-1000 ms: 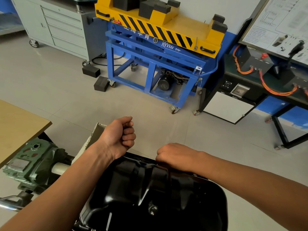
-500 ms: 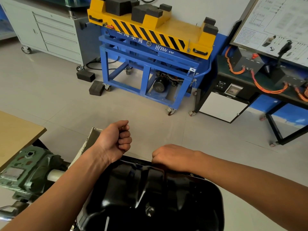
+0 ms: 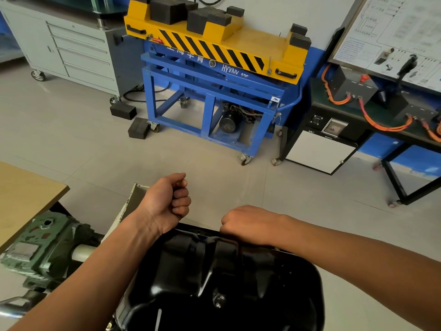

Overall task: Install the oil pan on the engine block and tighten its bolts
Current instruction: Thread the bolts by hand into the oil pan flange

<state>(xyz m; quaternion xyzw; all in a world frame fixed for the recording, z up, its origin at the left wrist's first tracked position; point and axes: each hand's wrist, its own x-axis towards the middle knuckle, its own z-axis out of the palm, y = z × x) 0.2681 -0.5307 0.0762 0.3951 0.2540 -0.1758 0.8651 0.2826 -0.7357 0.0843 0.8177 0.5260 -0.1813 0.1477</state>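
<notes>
The glossy black oil pan (image 3: 238,283) fills the bottom centre, its drain plug (image 3: 218,301) facing up; the engine block beneath it is hidden. My left hand (image 3: 167,204) hovers over the pan's far left corner as a closed fist, with nothing visible in it. My right hand (image 3: 245,220) sits at the pan's far rim with its fingers curled down over the edge. Those fingertips and whatever they touch are hidden behind the hand. No bolt shows at the rim.
A green gearbox (image 3: 40,244) of the engine stand sits left of the pan, beside a wooden tabletop (image 3: 21,194). Across the tiled floor stand a blue and yellow lift cart (image 3: 210,108), a grey drawer cabinet (image 3: 78,51), loose black blocks (image 3: 138,127) and a black training bench (image 3: 358,120).
Both hands keep their places and shapes over the pan's far rim. Only my view has shifted a little.
</notes>
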